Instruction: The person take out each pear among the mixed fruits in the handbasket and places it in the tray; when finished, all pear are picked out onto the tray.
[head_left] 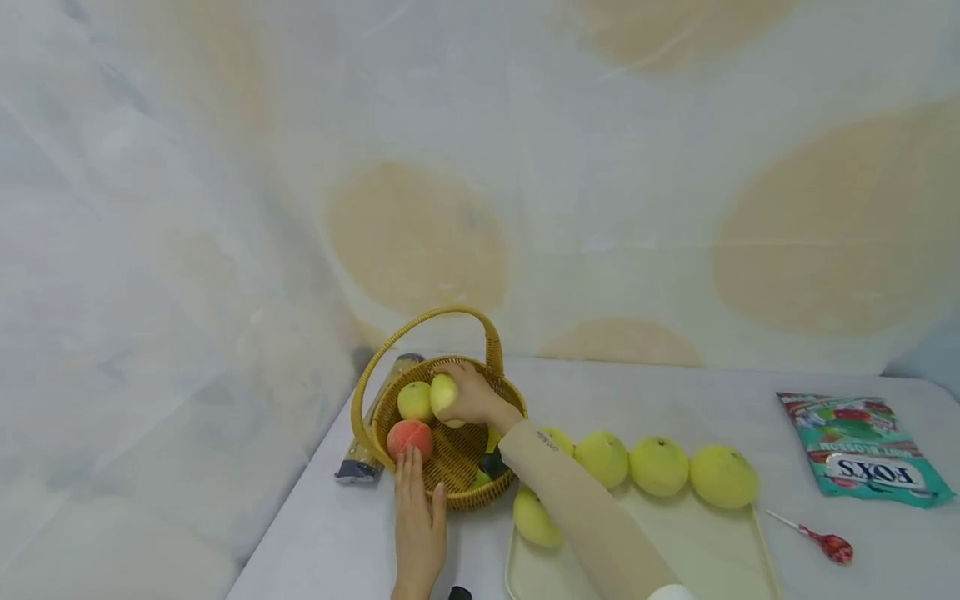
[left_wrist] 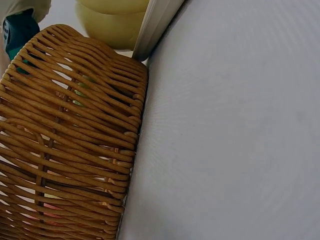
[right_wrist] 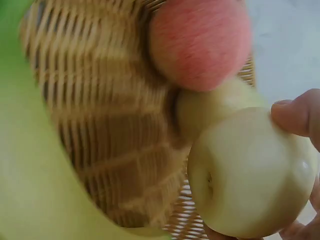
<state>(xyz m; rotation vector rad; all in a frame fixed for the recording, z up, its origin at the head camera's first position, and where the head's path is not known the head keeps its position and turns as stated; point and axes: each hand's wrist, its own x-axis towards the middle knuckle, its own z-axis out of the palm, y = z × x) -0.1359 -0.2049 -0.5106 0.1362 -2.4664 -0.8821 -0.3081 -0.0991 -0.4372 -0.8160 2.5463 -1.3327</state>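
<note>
Near the basket's [head_left: 474, 498] far edge a yellow-green fruit [head_left: 443, 393] is gripped by the right hand [head_left: 472, 398]; beside a peach [head_left: 410, 435], the near-left edge is overlapped by the left hand [head_left: 422, 521], fingers straight.

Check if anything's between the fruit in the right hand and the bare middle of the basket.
Nothing visible stands between the fruit in the right hand and the bare middle of the basket. The other pale fruit and the peach lie left of that patch, not across it.
</note>
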